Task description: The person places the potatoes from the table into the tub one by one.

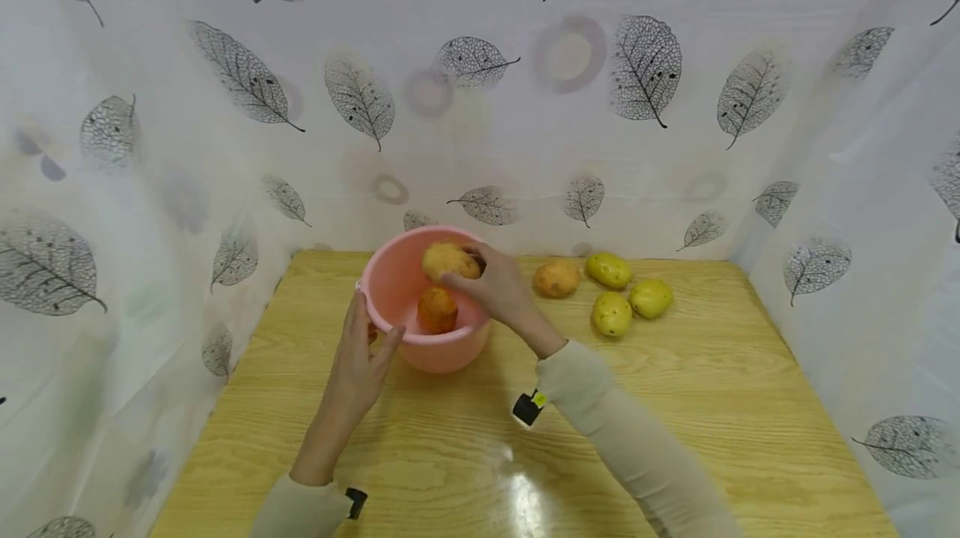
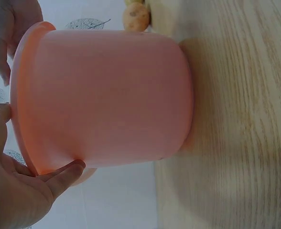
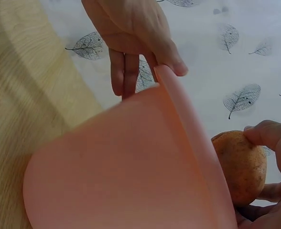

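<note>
In the head view a pink bucket (image 1: 442, 351) stands on the table. My left hand (image 1: 356, 363) grips its left side, thumb at the rim and the other fingers against the outer wall; the left wrist view shows this hand (image 2: 21, 191) at the rim too. Over the bucket's mouth my right hand (image 1: 495, 284) holds a tan potato (image 1: 448, 261) between thumb and fingers. That potato (image 3: 241, 167) shows beside the rim in the right wrist view. Inside the bucket lies a browner potato (image 1: 437, 311). The bucket's wall hides part of the interior.
Right of the bucket, near the back edge of the wooden table (image 1: 675, 405), lie a tan potato (image 1: 557, 279) and three yellow-green ones, among them a front one (image 1: 612, 314). A white leaf-patterned curtain (image 1: 487, 146) hangs behind and along both sides.
</note>
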`<state>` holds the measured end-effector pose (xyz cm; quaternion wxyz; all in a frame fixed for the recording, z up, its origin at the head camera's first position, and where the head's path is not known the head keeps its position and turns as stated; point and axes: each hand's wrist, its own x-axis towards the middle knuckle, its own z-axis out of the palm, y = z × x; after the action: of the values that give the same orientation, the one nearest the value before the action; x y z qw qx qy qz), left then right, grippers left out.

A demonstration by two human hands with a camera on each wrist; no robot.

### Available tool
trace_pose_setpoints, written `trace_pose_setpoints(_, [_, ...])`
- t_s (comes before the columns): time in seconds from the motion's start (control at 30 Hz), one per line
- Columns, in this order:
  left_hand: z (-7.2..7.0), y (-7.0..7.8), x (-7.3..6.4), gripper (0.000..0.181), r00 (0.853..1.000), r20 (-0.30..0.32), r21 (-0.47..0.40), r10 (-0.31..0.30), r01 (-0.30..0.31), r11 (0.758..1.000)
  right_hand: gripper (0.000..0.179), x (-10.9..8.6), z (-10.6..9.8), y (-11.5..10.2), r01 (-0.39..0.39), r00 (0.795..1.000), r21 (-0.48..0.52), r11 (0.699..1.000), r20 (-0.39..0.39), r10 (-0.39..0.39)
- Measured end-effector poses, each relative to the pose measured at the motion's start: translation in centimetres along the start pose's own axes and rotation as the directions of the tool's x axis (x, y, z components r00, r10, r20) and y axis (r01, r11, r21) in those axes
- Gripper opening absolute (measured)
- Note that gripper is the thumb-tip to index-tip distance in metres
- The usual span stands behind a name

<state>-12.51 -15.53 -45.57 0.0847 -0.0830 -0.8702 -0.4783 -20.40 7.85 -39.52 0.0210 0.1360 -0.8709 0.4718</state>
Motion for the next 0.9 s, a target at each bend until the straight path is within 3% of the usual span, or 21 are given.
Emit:
trace_pose_setpoints(0.37, [0.0,0.0,0.0,0.086,1.000,0.008,-0.009,-0.007,0.007,1.000,0.064,0.3,2.3,-1.1,0.062,0.994,0.004,0.998,0.092,-0.062])
trace_pose_setpoints(0.9, [0.0,0.0,0.0,0.087,1.000,0.014,-0.002,-0.016,0.016,1.000,0.073,0.3,3.2,-2.0,0.028,0.988,-0.122,0.992,0.156,-0.009])
